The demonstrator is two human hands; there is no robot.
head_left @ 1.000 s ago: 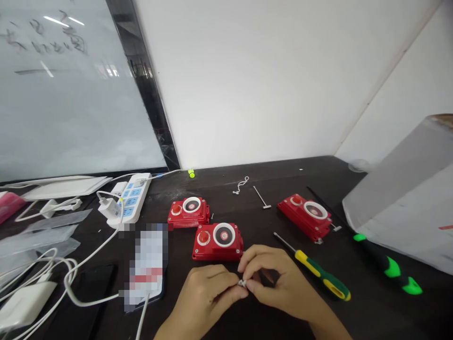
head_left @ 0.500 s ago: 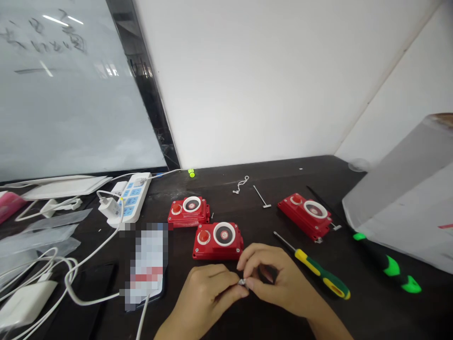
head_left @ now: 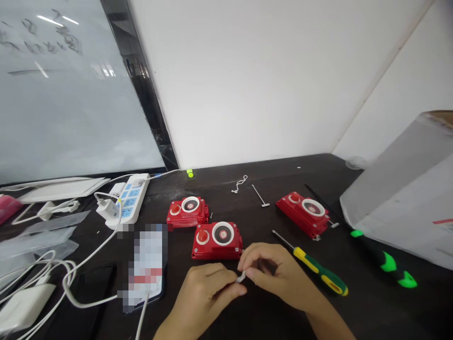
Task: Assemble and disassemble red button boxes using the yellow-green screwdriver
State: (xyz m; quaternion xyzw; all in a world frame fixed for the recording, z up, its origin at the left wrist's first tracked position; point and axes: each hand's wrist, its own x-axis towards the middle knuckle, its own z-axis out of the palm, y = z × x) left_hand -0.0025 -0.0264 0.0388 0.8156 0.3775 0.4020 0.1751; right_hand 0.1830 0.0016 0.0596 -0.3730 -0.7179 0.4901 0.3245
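Note:
My left hand (head_left: 205,295) and my right hand (head_left: 274,276) meet low in the middle of the dark table (head_left: 269,316). Both pinch one small silvery part (head_left: 241,277) between fingertips; I cannot make out what it is. Just beyond my fingers lies a red box (head_left: 217,240) with a red button and a white-ringed round face. A second red box (head_left: 188,212) sits behind it to the left, a third red box (head_left: 304,214) off to the right. A yellow-and-green screwdriver (head_left: 313,266) lies right of my right hand.
A black-and-green screwdriver (head_left: 378,257) lies by a large wrapped box (head_left: 406,193) at the right. At left are a white power strip (head_left: 128,198), white cables (head_left: 67,278), a charger brick (head_left: 21,307) and a phone (head_left: 145,264). A thin metal pin (head_left: 261,196) and a string (head_left: 239,183) lie farther back.
My hands stay together on the small part, and the fingers have shifted slightly around it. The view has drifted a little; nothing on the table has moved.

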